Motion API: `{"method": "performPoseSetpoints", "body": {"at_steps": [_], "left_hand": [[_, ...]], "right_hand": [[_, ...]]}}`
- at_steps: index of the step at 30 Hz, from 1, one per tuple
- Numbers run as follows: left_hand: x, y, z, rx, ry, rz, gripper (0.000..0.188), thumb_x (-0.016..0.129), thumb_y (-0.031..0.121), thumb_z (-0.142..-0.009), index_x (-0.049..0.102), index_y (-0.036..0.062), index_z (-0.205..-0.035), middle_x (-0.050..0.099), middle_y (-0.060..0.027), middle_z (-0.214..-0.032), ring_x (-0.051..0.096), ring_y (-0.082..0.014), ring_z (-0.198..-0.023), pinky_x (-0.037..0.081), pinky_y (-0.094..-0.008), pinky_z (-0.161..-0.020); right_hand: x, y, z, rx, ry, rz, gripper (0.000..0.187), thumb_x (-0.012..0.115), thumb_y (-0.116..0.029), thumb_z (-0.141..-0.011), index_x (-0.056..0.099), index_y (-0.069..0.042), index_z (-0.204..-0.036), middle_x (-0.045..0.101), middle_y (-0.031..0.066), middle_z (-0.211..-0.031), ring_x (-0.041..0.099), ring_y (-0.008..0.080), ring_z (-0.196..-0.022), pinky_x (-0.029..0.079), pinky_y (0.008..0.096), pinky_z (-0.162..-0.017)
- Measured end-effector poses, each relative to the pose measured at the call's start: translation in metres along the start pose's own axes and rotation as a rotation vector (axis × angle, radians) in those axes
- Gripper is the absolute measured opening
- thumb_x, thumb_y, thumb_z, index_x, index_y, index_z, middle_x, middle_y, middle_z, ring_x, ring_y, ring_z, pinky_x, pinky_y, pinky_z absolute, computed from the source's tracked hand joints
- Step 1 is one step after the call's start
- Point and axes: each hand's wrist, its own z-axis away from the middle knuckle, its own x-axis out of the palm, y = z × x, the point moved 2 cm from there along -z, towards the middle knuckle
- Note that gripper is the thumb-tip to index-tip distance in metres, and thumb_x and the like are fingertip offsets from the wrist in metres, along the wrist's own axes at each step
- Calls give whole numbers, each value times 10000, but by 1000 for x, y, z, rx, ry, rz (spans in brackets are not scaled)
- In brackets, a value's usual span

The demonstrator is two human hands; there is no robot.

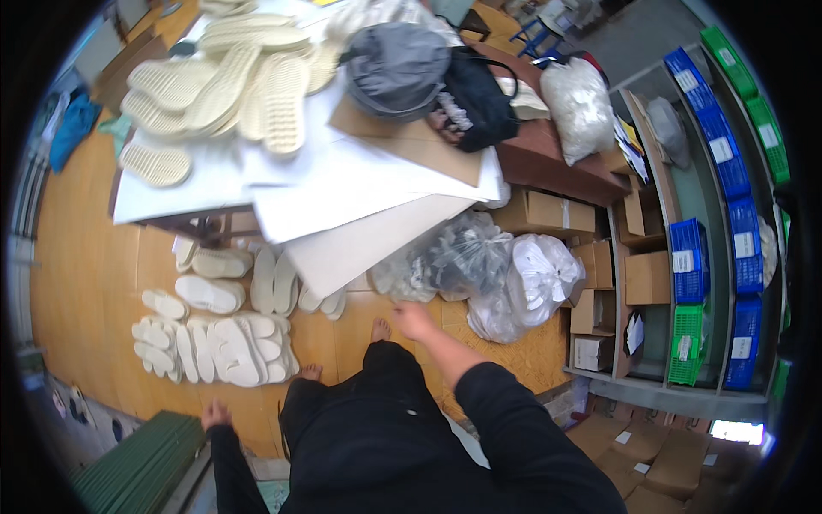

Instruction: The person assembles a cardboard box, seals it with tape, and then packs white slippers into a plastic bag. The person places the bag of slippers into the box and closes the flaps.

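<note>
My right hand hangs over the wooden floor, fingers curled in, with nothing visible in it. Nearest to it are clear plastic bags of dark and white contents. At the lower left my left hand is held low, its small fingers slightly apart and holding nothing I can see. Past that hand, rows of cream shoe soles lie on the floor. Further pale soles lie closer to the table. Neither hand touches the soles or the bags.
Ahead stands a table with piled soles, white sheets, a grey round bag and a black bag. Shelves with blue bins, green bins and cardboard boxes line the right. Green slats are lower left.
</note>
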Motion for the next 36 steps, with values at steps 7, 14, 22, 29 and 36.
{"method": "performPoseSetpoints", "body": {"at_steps": [7, 14, 22, 29, 36], "left_hand": [[17, -29, 144, 255, -35, -1248, 386, 747, 243, -831, 660, -41, -1078, 702, -139, -805, 692, -212, -731, 566, -379, -692], [256, 133, 169, 503, -529, -597, 277, 613, 106, -949, 630, -67, -1165, 708, -127, -950, 666, -160, -844, 530, -300, -796], [233, 103, 171, 265, -382, -1176, 269, 651, 179, -925, 675, -46, -1070, 723, -157, -876, 692, -171, -804, 541, -313, -730], [323, 62, 298, 20, -456, -1381, 365, 590, 289, -962, 637, 20, -1204, 711, -177, -990, 695, -292, -850, 544, -395, -755], [557, 151, 371, 168, -533, -1170, 292, 588, 178, -963, 629, 18, -1203, 704, -158, -1078, 684, -262, -957, 518, -322, -835]], "right_hand": [[32, -12, -33, -120, -210, -328, 239, 588, -246, -871, 693, -76, -1004, 694, 201, -991, 655, 377, -944, 516, 446, -837], [7, 178, 24, 596, 25, -140, 324, 538, -221, -888, 666, -26, -1113, 672, 226, -1123, 633, 388, -1075, 503, 455, -931], [-115, 320, -69, 736, 392, -541, 1063, 850, -366, -713, 247, 48, -1485, 439, 306, -1422, 447, 408, -1326, 391, 424, -1091], [-236, 389, -299, 579, 560, -600, 1348, 899, -431, -632, -4, -10, -1539, 150, 368, -1533, 345, 465, -1381, 351, 439, -1132], [-244, 421, -393, 548, 450, -568, 804, 812, -309, -742, 443, 9, -1382, 524, 316, -1337, 552, 409, -1222, 481, 418, -994]]}}
